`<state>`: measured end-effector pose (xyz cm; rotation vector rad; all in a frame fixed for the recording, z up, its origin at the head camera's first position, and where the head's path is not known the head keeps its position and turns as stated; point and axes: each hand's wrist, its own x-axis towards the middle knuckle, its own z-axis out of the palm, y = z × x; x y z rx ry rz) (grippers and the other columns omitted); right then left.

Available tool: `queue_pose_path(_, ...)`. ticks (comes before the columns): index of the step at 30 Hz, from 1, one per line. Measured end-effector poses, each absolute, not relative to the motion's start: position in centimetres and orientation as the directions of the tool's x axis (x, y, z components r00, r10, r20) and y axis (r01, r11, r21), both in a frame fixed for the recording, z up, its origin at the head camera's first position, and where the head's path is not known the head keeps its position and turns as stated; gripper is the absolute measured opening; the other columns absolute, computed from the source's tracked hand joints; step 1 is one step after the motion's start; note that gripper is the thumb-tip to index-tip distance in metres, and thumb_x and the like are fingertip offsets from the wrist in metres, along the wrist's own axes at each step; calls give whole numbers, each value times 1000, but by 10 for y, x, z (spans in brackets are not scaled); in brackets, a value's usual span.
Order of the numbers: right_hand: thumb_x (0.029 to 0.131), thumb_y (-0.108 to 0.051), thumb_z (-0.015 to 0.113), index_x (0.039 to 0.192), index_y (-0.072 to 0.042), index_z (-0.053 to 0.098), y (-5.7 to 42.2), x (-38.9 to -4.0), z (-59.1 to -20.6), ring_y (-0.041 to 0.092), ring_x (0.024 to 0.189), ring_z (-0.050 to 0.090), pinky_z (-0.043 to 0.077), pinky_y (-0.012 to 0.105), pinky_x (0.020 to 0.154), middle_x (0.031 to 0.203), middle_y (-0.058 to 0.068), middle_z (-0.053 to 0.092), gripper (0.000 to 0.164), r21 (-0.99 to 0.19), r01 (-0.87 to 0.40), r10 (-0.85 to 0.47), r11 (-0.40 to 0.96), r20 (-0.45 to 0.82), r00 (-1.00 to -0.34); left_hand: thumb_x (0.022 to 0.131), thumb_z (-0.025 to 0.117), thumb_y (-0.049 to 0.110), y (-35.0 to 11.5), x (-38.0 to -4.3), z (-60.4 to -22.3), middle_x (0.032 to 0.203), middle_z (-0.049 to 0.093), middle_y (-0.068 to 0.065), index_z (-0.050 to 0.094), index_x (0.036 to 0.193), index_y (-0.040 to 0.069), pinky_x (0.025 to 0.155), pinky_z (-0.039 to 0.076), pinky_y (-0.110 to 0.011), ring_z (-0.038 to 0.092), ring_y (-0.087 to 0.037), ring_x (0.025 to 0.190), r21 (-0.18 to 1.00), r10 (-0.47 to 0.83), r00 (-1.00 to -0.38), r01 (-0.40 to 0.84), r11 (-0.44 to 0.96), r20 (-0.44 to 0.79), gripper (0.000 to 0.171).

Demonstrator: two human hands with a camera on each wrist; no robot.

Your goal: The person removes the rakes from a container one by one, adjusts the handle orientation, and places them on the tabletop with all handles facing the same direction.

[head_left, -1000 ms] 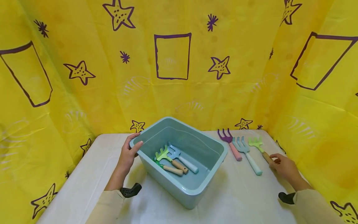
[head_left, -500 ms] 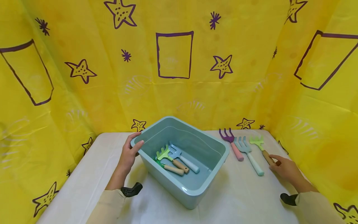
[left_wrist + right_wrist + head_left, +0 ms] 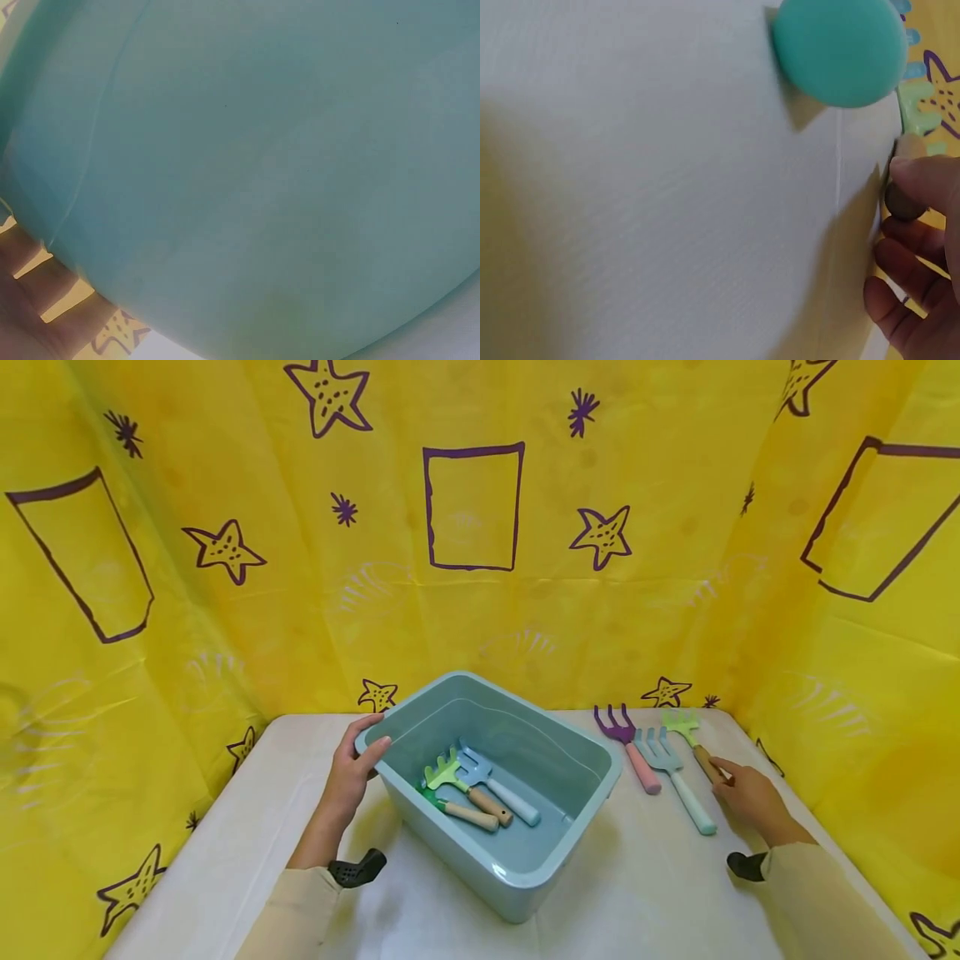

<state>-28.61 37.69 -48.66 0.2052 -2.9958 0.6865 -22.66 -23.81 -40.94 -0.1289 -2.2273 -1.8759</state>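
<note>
My left hand (image 3: 348,777) grips the left corner of a blue-green plastic bin (image 3: 457,853), thumb over the rim, fingers along the outside. In the left wrist view the bin's wall (image 3: 247,165) fills most of the picture. At the right, my right hand (image 3: 753,797) pinches the wooden handle of a light green hand rake (image 3: 681,723). The right wrist view shows thumb and fingers at the handle's end (image 3: 905,201). Left of that rake lie a light blue hand fork (image 3: 675,783) and a purple hand fork with a pink handle (image 3: 641,767).
Inside the bin lie a green hand rake (image 3: 446,768), a light blue fork (image 3: 512,800) and a wooden-handled green tool (image 3: 471,815). A white-covered table (image 3: 637,893) bears everything. Yellow patterned sheets (image 3: 472,627) enclose the back and sides.
The green rake in my right hand has shifted a little left and away from me, its head now nearer the light blue fork. My left hand keeps its grip on the bin.
</note>
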Motion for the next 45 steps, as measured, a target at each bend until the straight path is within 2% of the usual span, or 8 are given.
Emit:
queue_pose_path(5,90,-8,60,135,10,43,373,-289,-482,31,76,53,45,45,67,88,21,61,51,-422,-134,-113,896,76,-991,97,57,36,-238,-227,-409,144,42,-11,40,143,19,98,42,-55,48,-37,124,960,-76,-970,216,177,232,52)
queue_pose_path(12,91,-8,57,137,11,40,370,-291,-477,33,79,52,45,47,70,93,26,59,52,-426,-112,-110,898,29,-994,99,56,33,-236,-226,-408,145,42,-12,40,143,18,99,42,-55,48,-37,124,963,-76,-971,212,168,227,50)
queue_pose_path(21,89,-4,55,133,12,43,361,-296,-475,38,80,53,45,58,77,97,34,59,48,-410,-157,-134,898,85,-987,98,57,33,-236,-226,-409,144,42,-10,41,142,20,99,42,-54,47,-37,124,963,-78,-972,207,171,223,49)
queue_pose_path(32,92,-7,52,135,11,40,352,-297,-469,49,96,53,40,67,88,114,41,52,49,-411,-82,-84,908,15,-996,97,58,38,-238,-227,-411,145,42,-10,41,143,22,98,41,-55,47,-37,125,959,-83,-969,215,186,233,52)
queue_pose_path(42,89,-19,58,133,14,41,354,-295,-459,52,95,51,44,63,82,107,43,51,57,-395,-60,-35,917,69,-997,97,58,35,-236,-226,-409,145,41,-11,41,143,20,99,41,-55,47,-37,125,962,-84,-972,203,182,221,51)
queue_pose_path(45,89,-20,58,132,15,41,355,-298,-453,46,85,53,46,57,75,95,37,57,58,-415,-66,-31,908,91,-995,97,57,35,-236,-225,-408,146,41,-13,41,143,18,99,41,-55,47,-38,125,961,-83,-971,205,184,223,51)
